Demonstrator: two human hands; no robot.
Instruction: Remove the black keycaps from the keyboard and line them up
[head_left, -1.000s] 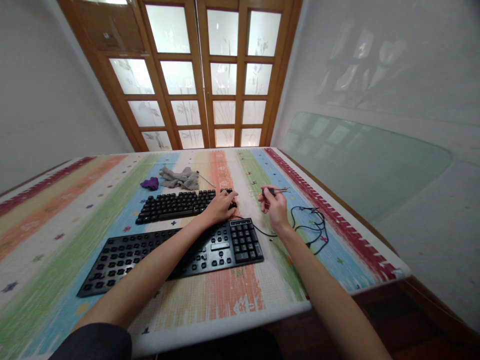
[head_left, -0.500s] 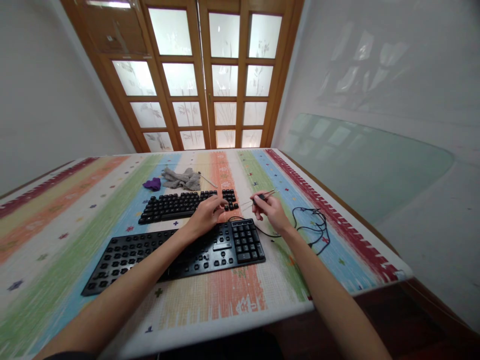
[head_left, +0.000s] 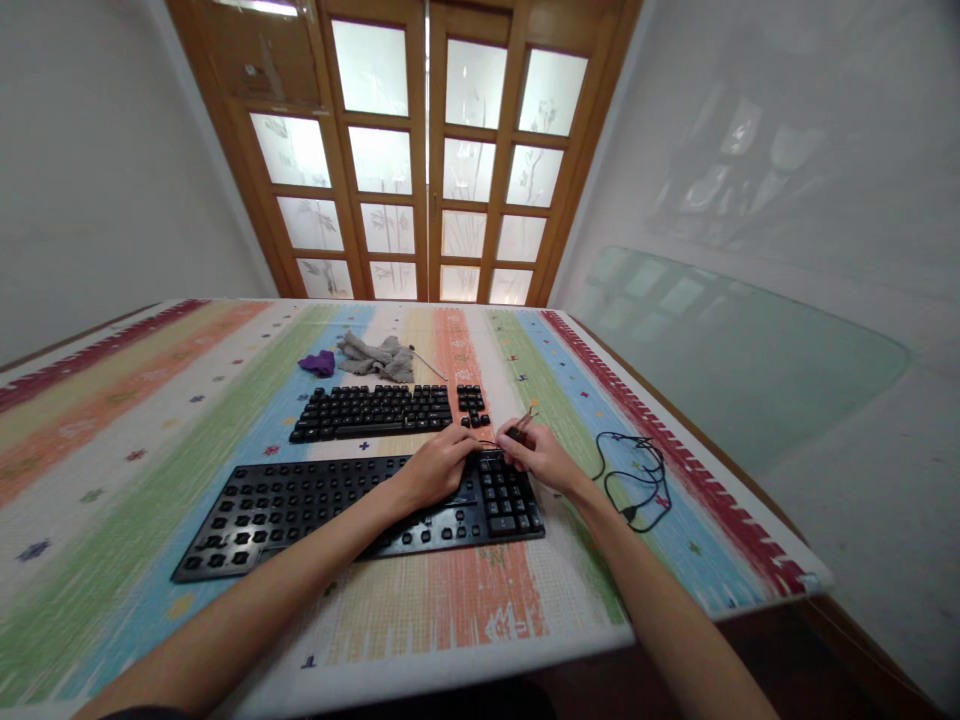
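Note:
Two black keyboards lie on a striped cloth. My left hand (head_left: 439, 466) rests with curled fingers on the far edge of the near keyboard (head_left: 300, 505), beside its number pad. My right hand (head_left: 534, 456) is closed on a thin key-puller tool (head_left: 523, 424) with a dark grip and wire prongs, held just above the pad's far right corner. The two hands almost touch. The far keyboard (head_left: 375, 411) lies beyond them, untouched.
A grey rag (head_left: 373, 355), a purple cloth (head_left: 319, 362) and a thin stick (head_left: 429, 363) lie behind the far keyboard. A coiled black cable (head_left: 634, 475) lies right of my right hand. The table edge (head_left: 465, 665) runs close in front; wooden glass doors stand behind.
My left hand drew back from the far keyboard to the near keyboard's far edge. My right hand came down and left with the tool, toward the number pad. The camera shifted slightly.

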